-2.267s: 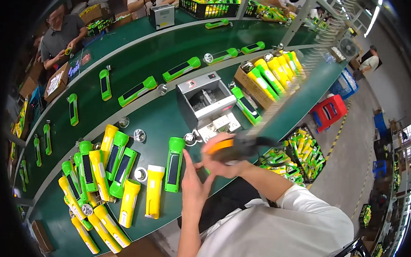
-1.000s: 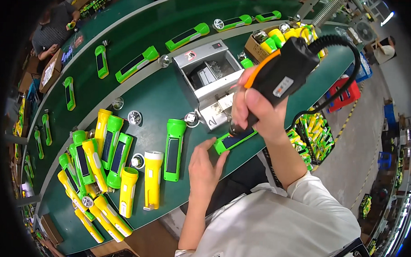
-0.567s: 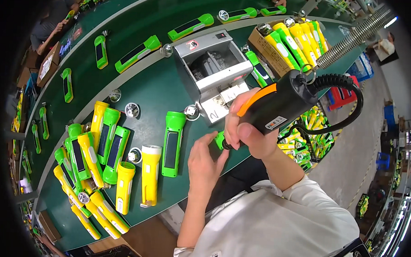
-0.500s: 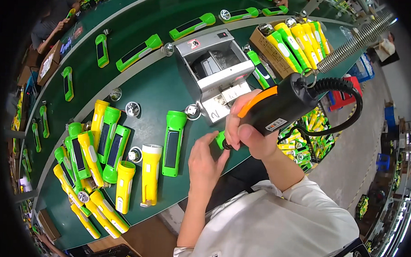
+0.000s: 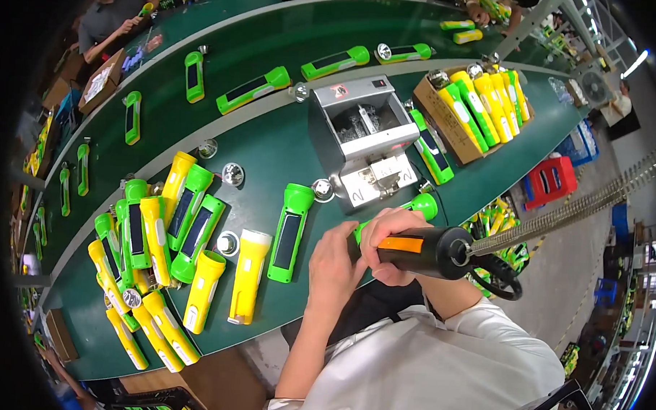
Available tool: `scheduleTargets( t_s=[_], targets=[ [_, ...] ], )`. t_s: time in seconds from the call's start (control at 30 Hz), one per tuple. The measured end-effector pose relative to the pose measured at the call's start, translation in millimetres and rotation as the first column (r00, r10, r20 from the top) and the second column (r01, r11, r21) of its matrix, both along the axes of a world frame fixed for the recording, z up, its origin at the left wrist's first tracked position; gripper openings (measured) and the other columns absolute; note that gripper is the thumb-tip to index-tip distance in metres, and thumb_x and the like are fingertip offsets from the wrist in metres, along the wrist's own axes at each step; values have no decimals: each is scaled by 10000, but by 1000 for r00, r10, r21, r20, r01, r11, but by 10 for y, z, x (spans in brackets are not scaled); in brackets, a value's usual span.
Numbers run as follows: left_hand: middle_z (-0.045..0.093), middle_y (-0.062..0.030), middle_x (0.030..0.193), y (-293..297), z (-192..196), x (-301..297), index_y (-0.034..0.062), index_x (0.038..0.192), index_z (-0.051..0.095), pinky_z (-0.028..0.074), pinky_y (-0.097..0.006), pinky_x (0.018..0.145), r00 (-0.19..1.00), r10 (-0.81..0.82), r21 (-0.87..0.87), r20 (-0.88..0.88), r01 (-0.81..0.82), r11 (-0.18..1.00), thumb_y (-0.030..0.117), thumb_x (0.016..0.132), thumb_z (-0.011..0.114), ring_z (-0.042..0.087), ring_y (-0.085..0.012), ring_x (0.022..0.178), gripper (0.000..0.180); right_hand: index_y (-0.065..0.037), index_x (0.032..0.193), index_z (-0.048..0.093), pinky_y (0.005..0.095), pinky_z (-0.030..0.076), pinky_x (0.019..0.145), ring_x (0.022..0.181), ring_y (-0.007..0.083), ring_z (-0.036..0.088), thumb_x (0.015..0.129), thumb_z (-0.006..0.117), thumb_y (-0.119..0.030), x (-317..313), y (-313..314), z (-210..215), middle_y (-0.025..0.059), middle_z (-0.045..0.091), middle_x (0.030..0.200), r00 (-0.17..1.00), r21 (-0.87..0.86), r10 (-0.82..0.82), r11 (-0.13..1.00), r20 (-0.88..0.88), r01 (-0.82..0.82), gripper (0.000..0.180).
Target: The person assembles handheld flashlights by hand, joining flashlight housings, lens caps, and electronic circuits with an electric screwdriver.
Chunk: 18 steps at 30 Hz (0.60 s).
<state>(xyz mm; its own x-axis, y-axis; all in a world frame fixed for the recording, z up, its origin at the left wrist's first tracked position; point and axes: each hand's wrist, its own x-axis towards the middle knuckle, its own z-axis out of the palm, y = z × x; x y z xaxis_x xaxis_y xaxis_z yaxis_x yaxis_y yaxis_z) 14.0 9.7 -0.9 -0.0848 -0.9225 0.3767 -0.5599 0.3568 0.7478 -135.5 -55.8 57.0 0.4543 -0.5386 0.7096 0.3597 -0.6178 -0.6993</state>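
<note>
My right hand (image 5: 388,240) grips a black and orange electric screwdriver (image 5: 431,250), held level above the table's near edge, with a coiled cable behind it. Under both hands lies a green torch (image 5: 420,206), mostly hidden; its round head shows to the right. My left hand (image 5: 335,261) rests on that torch's left part, fingers curled over it. Another green torch (image 5: 289,223) lies just left of my left hand, beside a yellow one (image 5: 249,276).
A grey metal screw-feeder box (image 5: 362,145) stands beyond my hands. A cardboard box (image 5: 446,122) of yellow and green torches sits at the right. Several torches (image 5: 161,235) lie heaped at the left. Loose reflectors (image 5: 233,174) dot the green table. Other people work at the far belt (image 5: 203,49).
The screwdriver came down from a raised, tilted hold to lie level over the green torch. My left hand moved up onto the torch. The view shifted slightly.
</note>
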Motion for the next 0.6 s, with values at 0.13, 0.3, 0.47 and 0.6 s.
scheduleTargets(
  t_s=[0.13, 0.3, 0.47, 0.6],
  targets=[
    [653, -160, 1173, 5, 57, -12, 7, 1263, 540, 528, -442, 880, 1000, -4, 15, 16, 4, 1000, 60, 717, 835, 645, -363, 1050, 623, -39, 1104, 506, 290, 526, 580, 608, 162, 629, 834, 775, -85, -69, -3, -48, 44, 632, 721, 995, 62, 7, 998, -104, 0, 383],
    [651, -169, 1158, 3, 26, -3, 13, 1294, 528, 536, -436, 867, 999, -15, -5, 50, 15, 1000, 65, 726, 835, 646, -367, 1033, 648, -28, 1087, 519, 291, 511, 576, 620, 155, 621, 821, 776, -52, -27, 36, -32, 53, 629, 722, 1000, 115, 22, 993, -23, -19, 371],
    [650, -169, 1133, -55, -5, 4, 18, 1332, 499, 541, -438, 839, 995, -36, -46, 89, 40, 998, 81, 738, 838, 648, -363, 1014, 686, -41, 1094, 555, 283, 508, 564, 605, 156, 631, 816, 791, -99, -127, 51, 83, 50, 661, 729, 952, 18, -118, 992, -281, 128, 369],
    [651, -165, 1122, 13, 111, -7, 11, 1310, 516, 544, -437, 842, 995, -2, -52, 101, 7, 999, 103, 785, 826, 649, -352, 991, 617, -77, 1126, 487, 284, 507, 523, 536, 149, 613, 929, 759, -260, -185, 95, 389, 31, 605, 652, 975, 71, 12, 997, 223, -29, 383]
  ],
)
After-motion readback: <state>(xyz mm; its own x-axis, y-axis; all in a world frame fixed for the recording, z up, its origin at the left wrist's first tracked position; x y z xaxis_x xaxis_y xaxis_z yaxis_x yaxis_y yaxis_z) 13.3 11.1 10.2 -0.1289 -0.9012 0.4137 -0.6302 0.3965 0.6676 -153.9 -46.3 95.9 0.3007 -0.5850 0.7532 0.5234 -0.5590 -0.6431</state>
